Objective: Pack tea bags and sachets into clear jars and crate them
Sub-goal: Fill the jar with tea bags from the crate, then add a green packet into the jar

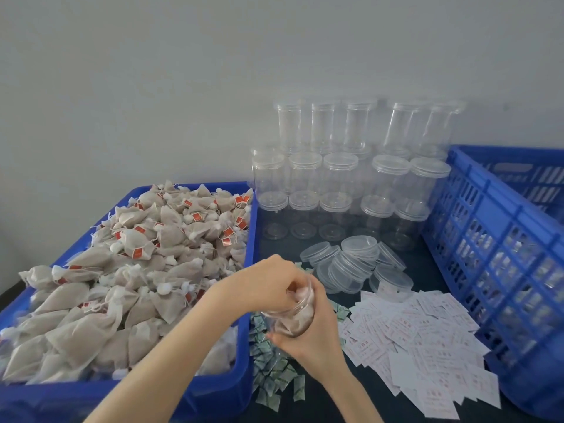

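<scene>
Now, from the heaped tea bags [122,270] at left to frame centre, the left hand [268,282] should press its pinched bag deep into the jar [293,315], which the right hand [308,340] grips steadily.

Blue crate [476,209], beige tea bags [128,270]

Head cam – looks fwd and down, close over table [427,270].
</scene>
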Motion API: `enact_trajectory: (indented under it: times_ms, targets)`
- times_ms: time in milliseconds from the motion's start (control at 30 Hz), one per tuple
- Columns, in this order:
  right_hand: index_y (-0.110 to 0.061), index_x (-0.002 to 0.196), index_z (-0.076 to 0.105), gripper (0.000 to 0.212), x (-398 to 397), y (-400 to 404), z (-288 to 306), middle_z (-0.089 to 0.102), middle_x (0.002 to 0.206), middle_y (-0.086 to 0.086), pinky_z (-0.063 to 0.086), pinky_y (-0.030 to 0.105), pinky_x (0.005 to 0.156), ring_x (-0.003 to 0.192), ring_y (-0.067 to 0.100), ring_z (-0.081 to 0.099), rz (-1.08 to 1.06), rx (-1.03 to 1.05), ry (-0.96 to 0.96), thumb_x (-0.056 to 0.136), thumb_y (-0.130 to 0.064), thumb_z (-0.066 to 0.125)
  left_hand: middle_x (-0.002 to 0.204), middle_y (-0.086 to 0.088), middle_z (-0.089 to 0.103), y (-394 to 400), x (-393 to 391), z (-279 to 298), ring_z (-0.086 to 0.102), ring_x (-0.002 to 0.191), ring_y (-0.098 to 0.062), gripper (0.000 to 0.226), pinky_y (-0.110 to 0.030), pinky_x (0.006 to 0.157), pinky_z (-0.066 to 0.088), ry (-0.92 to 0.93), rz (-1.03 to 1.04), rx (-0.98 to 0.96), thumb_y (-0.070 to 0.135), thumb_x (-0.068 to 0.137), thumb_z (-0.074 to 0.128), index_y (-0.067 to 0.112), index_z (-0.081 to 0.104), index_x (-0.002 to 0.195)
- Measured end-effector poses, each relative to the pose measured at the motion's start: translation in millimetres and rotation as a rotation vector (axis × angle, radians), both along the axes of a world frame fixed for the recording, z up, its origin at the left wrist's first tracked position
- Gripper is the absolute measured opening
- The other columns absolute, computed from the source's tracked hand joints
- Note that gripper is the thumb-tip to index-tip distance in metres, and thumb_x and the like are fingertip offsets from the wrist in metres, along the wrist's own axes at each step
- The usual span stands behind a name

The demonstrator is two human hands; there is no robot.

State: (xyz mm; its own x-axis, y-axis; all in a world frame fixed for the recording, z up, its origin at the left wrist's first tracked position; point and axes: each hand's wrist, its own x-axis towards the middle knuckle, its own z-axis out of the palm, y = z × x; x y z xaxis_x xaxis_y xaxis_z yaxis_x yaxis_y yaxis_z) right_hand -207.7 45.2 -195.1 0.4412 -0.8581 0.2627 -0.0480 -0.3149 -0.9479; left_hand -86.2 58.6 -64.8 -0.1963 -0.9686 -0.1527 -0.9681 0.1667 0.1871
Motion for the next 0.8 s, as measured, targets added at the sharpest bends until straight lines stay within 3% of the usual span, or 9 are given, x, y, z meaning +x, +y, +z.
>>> enact_trajectory:
  times_ms: [133,200,300,400,500,600,667,733,800]
  targets:
    - [-0.049,0.139,0.034,0.105,-7,-1,-4,0.060,0.130,-0.015,0.053,0.034,0.100,0.119,0.006,0.060,-0.027,0.006,0.002,0.055,-0.026,0.093,0.055,0.019,0.057,1,5,14,0.046,0.053,0.005,0.020,-0.008,0.051,0.035,0.108,-0.029,0.092,0.026,0.094,0.054,0.030,0.070,0.104]
    - [-0.039,0.141,0.038,0.102,-10,-5,-3,0.062,0.127,-0.014,0.052,0.038,0.100,0.119,0.009,0.060,-0.034,-0.008,-0.006,0.055,-0.023,0.092,0.070,0.029,0.065,-3,4,18,0.049,0.053,0.007,0.023,-0.002,0.057,0.039,0.193,0.016,-0.035,0.030,0.094,0.059,0.034,0.071,0.113]
    - [-0.044,0.134,0.041,0.097,-12,-9,2,0.063,0.119,-0.020,0.055,0.031,0.095,0.113,0.008,0.063,-0.052,-0.028,-0.016,0.053,-0.026,0.090,0.078,0.011,0.071,-12,-4,14,0.060,0.064,-0.001,0.017,-0.014,0.067,0.048,0.179,0.020,-0.091,0.017,0.087,0.064,0.024,0.078,0.094]
    - [-0.048,0.130,0.041,0.097,-16,-15,7,0.061,0.121,-0.028,0.051,0.013,0.088,0.112,0.000,0.062,-0.060,-0.042,-0.041,0.052,-0.019,0.091,0.066,0.008,0.053,-22,-14,1,0.051,0.066,-0.014,0.015,-0.020,0.059,0.037,0.017,-0.043,0.033,0.013,0.087,0.060,0.019,0.072,0.080]
    - [-0.050,0.128,0.039,0.098,-20,-19,13,0.055,0.121,-0.037,0.046,0.005,0.086,0.114,-0.007,0.058,-0.054,-0.080,-0.032,0.054,-0.012,0.091,0.079,0.004,0.058,-33,-16,-5,0.053,0.071,-0.015,0.009,-0.023,0.063,0.041,0.002,-0.039,0.058,0.019,0.088,0.063,0.016,0.071,0.092]
    - [-0.045,0.132,0.039,0.099,-25,-23,11,0.056,0.122,-0.036,0.047,0.006,0.086,0.114,-0.007,0.059,-0.071,-0.060,-0.043,0.052,-0.017,0.090,0.078,0.005,0.055,-40,-24,-6,0.050,0.067,-0.013,0.014,-0.022,0.059,0.037,-0.024,-0.081,0.132,0.016,0.091,0.058,0.012,0.069,0.098]
    - [-0.045,0.134,0.038,0.101,-30,-24,8,0.059,0.122,-0.029,0.050,0.012,0.089,0.115,-0.003,0.060,-0.086,-0.054,-0.036,0.051,-0.021,0.091,0.071,0.008,0.053,-41,-30,-2,0.047,0.063,-0.011,0.013,-0.023,0.058,0.037,-0.021,-0.114,0.161,0.015,0.092,0.056,0.016,0.069,0.089]
    - [-0.045,0.135,0.038,0.101,-36,-25,6,0.061,0.124,-0.021,0.053,0.021,0.093,0.113,0.003,0.062,-0.107,-0.069,-0.015,0.049,-0.033,0.090,0.066,0.009,0.060,-39,-27,9,0.052,0.060,-0.012,0.019,-0.024,0.059,0.042,0.080,-0.101,0.116,0.017,0.090,0.059,0.024,0.070,0.076]
    - [-0.047,0.132,0.040,0.098,-43,-28,4,0.063,0.119,-0.017,0.055,0.024,0.089,0.108,0.006,0.064,-0.143,-0.075,-0.019,0.047,-0.040,0.088,0.071,0.012,0.070,-33,-17,21,0.064,0.066,-0.003,0.014,-0.014,0.063,0.049,0.288,-0.004,0.012,0.019,0.089,0.064,0.025,0.077,0.087]
